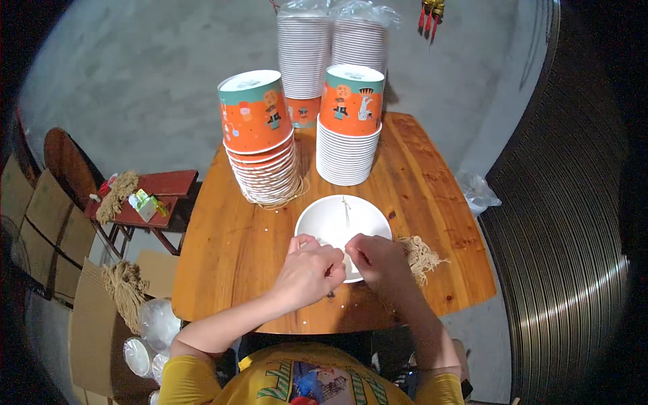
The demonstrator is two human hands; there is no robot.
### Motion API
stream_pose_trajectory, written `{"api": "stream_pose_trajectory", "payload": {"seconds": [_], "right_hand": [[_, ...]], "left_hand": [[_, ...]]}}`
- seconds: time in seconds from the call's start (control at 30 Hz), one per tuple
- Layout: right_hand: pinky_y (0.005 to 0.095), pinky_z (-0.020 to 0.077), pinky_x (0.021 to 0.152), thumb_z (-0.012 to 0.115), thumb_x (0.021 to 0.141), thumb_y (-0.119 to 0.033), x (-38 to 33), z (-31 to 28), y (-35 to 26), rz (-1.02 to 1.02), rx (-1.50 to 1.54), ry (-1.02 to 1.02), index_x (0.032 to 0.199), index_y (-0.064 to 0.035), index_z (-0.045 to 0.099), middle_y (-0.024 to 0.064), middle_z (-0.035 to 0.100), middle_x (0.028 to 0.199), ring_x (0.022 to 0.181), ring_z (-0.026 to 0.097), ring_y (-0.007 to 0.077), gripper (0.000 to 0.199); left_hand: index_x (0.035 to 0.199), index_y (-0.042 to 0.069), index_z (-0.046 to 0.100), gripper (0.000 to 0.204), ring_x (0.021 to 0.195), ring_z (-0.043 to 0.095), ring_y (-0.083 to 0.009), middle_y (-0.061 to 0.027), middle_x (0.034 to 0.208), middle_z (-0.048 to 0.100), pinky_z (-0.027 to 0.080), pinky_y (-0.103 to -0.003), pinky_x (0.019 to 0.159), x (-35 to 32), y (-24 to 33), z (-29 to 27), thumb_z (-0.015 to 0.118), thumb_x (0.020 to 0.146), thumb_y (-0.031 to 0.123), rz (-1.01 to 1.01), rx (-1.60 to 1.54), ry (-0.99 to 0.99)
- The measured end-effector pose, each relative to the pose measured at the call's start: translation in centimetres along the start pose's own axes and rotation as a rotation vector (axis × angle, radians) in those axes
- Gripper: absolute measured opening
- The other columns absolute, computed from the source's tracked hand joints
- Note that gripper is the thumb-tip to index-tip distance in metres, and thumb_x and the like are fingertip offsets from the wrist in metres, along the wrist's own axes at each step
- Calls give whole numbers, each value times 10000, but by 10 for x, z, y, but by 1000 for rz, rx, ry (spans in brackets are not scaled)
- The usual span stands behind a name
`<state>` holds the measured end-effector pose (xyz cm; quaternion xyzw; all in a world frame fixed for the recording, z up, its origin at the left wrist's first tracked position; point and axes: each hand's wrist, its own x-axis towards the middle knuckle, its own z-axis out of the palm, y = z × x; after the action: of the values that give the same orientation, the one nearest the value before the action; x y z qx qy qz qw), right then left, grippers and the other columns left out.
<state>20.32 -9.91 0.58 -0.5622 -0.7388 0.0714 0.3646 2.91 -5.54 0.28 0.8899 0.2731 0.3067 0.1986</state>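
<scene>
Both hands work at the near rim of a white paper bowl (337, 219) lying on the wooden table (229, 250). The left hand (309, 270) is curled, fingers drawn in toward the rim; the right hand (376, 258) is likewise curled, fingertips pressed close to the left's, seemingly pinching a bit of twine at the rim, though the exact grip is hidden behind the knuckles. A thin length of twine (345, 210) shows inside the bowl, running from the far rim toward the hands. Just right of the right hand lies a loose bundle of twine pieces (420, 255), touching the tabletop, apparently the supply. Beyond the hands, past the bowl, stand two stacks of orange printed bowls: a leaning one to the left (260, 135) with twine loops trailing at its base, and a straighter one to the right (349, 125). Further off, two wrapped stacks of white bowls (332, 47) wait. Judgement: this bowl is mid-way, one string end seated at the far side, the near end being fastened. The leaning stack looks finished, and a large share seems left. Far left of the left hand, a red stool (158, 196) holds more twine.
</scene>
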Motion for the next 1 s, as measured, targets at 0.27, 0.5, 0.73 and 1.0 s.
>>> {"api": "stream_pose_trajectory", "payload": {"seconds": [0.27,0.5,0.73,1.0], "right_hand": [[444,434,563,545,876,-167,10,7,3,110,-131,121,826,-74,523,163,560,648,644,587,345,107],[431,448,550,568,863,-179,11,8,5,154,-132,98,836,-69,541,157,577,637,622,598,339,116],[427,457,550,586,846,-168,15,10,6,134,-131,81,838,-60,567,159,588,642,624,607,337,110],[438,461,554,593,838,-172,18,7,-1,178,-157,37,823,-69,573,162,582,640,620,597,347,106]], "left_hand": [[728,73,556,100,738,540,-259,-70,676,520,302,-411,941,-1,-6,-3,553,779,159,136,-13,-42],[900,84,503,205,786,550,-246,-59,746,513,296,-417,937,-6,-7,-5,654,766,122,148,-212,-77],[956,81,508,259,847,549,-234,-62,828,519,318,-403,901,-9,-19,-1,660,747,68,293,-127,-113],[902,39,544,296,892,529,-296,-100,829,502,366,-431,892,-10,-10,1,737,690,111,244,-100,-83]]}}
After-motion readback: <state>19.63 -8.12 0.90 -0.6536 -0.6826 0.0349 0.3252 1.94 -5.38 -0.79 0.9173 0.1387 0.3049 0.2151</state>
